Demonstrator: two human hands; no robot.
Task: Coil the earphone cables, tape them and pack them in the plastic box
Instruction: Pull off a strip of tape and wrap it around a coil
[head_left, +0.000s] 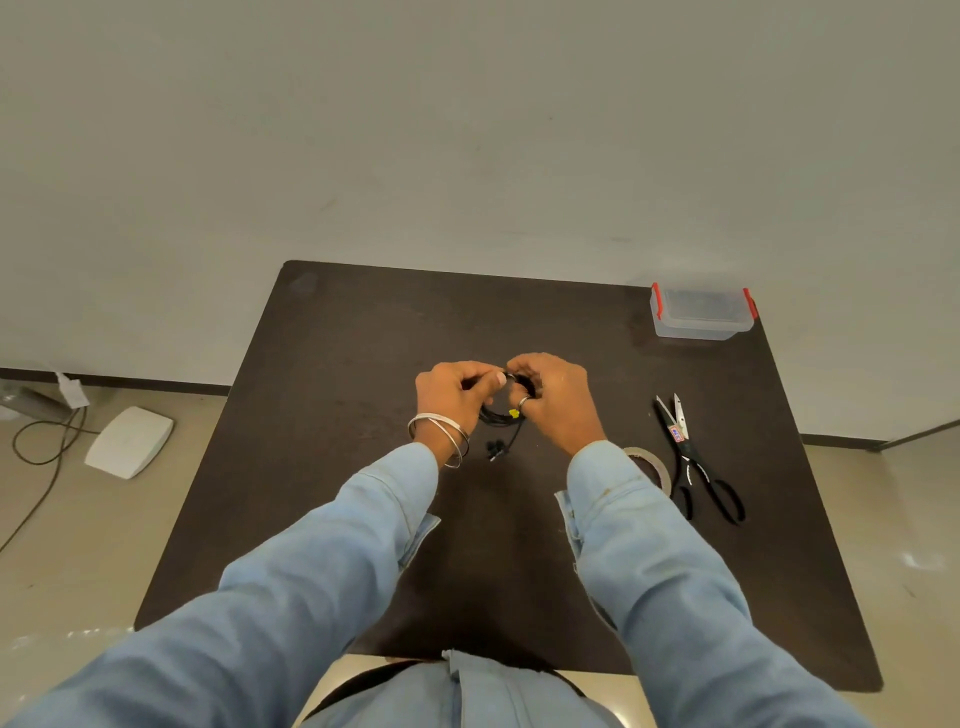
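— Left hand closed around one side of the black earphone cable, above the middle of the desk?

— Yes. Right hand pinched shut on the other side; earbuds dangling below, loose.

— Risks?

— Could spring open if either grip slackens before taping. Could snag on the hanging end.

— Tape roll half hidden beside the right sleeve, scissors next, plastic box lidded at the far right corner.

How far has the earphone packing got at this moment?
Mid-coil. Both hands, left hand and right hand, hold the black earphone cable looped, earbuds dangling. Tape roll and scissors lie unused; plastic box stands lidded. Taping and packing remain.
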